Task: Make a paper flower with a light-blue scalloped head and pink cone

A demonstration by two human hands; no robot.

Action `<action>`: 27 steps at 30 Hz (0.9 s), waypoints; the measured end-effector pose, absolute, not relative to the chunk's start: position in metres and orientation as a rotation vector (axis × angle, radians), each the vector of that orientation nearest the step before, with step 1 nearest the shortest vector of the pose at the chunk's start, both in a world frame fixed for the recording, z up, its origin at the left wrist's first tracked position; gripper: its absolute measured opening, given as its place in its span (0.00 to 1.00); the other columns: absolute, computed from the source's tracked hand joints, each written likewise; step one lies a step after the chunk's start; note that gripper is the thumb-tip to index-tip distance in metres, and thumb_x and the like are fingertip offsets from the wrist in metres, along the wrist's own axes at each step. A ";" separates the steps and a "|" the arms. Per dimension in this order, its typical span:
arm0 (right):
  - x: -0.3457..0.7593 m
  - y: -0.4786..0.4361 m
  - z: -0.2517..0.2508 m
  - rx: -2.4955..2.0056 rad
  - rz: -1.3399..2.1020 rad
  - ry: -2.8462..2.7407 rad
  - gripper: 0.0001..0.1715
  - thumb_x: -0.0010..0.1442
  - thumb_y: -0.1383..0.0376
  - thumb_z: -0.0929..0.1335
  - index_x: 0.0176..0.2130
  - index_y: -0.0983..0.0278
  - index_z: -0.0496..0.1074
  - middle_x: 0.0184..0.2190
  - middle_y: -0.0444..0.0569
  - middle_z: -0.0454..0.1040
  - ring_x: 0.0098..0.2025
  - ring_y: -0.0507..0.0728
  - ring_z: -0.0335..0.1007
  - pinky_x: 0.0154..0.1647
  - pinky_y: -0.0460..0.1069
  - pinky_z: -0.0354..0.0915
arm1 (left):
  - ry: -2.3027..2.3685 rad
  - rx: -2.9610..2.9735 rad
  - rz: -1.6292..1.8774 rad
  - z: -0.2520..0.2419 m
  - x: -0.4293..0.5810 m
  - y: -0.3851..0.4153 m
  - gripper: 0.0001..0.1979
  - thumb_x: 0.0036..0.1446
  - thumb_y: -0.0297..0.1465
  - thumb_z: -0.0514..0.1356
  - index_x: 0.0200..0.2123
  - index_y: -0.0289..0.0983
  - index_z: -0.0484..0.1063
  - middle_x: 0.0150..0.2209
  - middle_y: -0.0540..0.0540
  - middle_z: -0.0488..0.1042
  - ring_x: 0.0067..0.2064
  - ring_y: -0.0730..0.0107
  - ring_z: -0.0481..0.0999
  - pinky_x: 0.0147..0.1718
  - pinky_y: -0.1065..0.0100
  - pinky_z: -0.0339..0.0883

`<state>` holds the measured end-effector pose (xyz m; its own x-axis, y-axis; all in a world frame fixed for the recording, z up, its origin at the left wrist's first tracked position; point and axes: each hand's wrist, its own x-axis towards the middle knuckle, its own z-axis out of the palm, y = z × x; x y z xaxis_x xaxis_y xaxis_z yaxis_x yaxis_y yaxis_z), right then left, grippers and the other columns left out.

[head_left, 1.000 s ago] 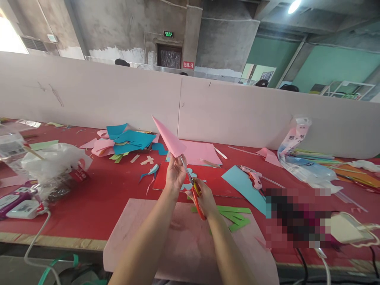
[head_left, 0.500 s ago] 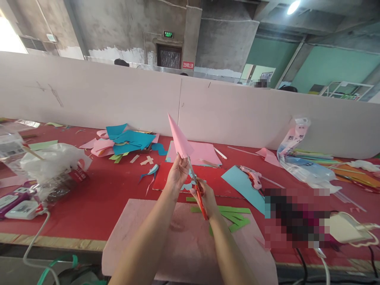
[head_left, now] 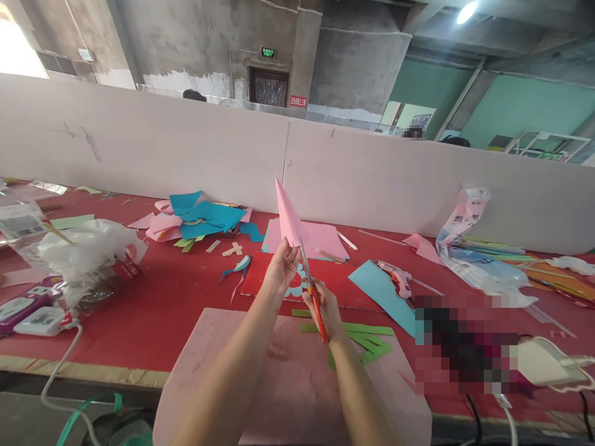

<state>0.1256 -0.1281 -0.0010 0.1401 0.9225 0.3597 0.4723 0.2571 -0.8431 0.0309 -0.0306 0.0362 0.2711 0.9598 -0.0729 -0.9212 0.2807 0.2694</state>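
A pink paper cone (head_left: 288, 217) points upward, and my left hand (head_left: 282, 269) is closed on its lower edge. My right hand (head_left: 324, 303) grips the scissors (head_left: 318, 310) by their red handles. The blades run up to the cone's lower right edge, touching or overlapping it; how far apart they are I cannot tell. Behind my hands lies a red board (head_left: 334, 285) with a scalloped light-blue paper piece (head_left: 297, 285) on it. Green paper strips (head_left: 367, 341) lie on the pink mat (head_left: 223, 371) under my forearms.
Blue and pink paper scraps (head_left: 204, 217) are heaped at the back left. A white plastic bag (head_left: 88, 248) sits at the left. To the right are a light-blue sheet (head_left: 381, 291), a pink glue gun (head_left: 397, 279) and a plastic package (head_left: 483, 266). A pale partition (head_left: 209, 148) closes off the back.
The cone stands a little more upright and slightly further right in view. Both hands keep their hold, and the scissors stay at its lower edge. The whole view has shifted slightly.
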 end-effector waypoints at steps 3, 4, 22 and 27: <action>0.126 -0.127 -0.002 -1.374 0.534 -1.499 0.19 0.53 0.54 0.63 0.40 0.65 0.66 0.30 0.48 0.70 0.29 0.52 0.65 0.29 0.44 0.61 | 0.237 0.174 1.279 0.037 0.031 -0.032 0.05 0.54 0.25 0.55 0.34 0.34 0.71 0.28 0.48 0.76 0.32 0.76 0.77 0.39 0.75 0.69; 0.126 -0.126 -0.003 -1.368 0.537 -1.501 0.19 0.53 0.54 0.63 0.39 0.65 0.66 0.29 0.47 0.69 0.28 0.51 0.64 0.28 0.44 0.61 | 0.240 0.165 1.282 0.038 0.031 -0.033 0.05 0.55 0.25 0.55 0.33 0.34 0.71 0.28 0.48 0.76 0.32 0.77 0.77 0.38 0.76 0.69; 0.127 -0.125 -0.009 -1.338 0.623 -1.465 0.19 0.52 0.55 0.65 0.41 0.65 0.67 0.26 0.45 0.67 0.25 0.50 0.61 0.26 0.43 0.59 | 0.215 0.105 1.238 0.040 0.030 -0.035 0.08 0.57 0.25 0.52 0.31 0.33 0.71 0.24 0.50 0.76 0.28 0.78 0.76 0.31 0.78 0.70; 0.128 -0.121 -0.016 -1.318 0.623 -1.426 0.19 0.51 0.55 0.66 0.40 0.64 0.67 0.28 0.47 0.69 0.28 0.52 0.64 0.27 0.44 0.61 | 0.243 0.102 1.241 0.043 0.030 -0.037 0.07 0.56 0.24 0.53 0.30 0.34 0.71 0.24 0.50 0.75 0.28 0.78 0.76 0.33 0.78 0.70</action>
<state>0.1275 -0.1212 -0.0161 0.1545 0.9285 0.3378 0.3836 0.2587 -0.8865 0.0303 -0.0370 0.0433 0.3021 0.9446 -0.1281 -0.9230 0.3235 0.2084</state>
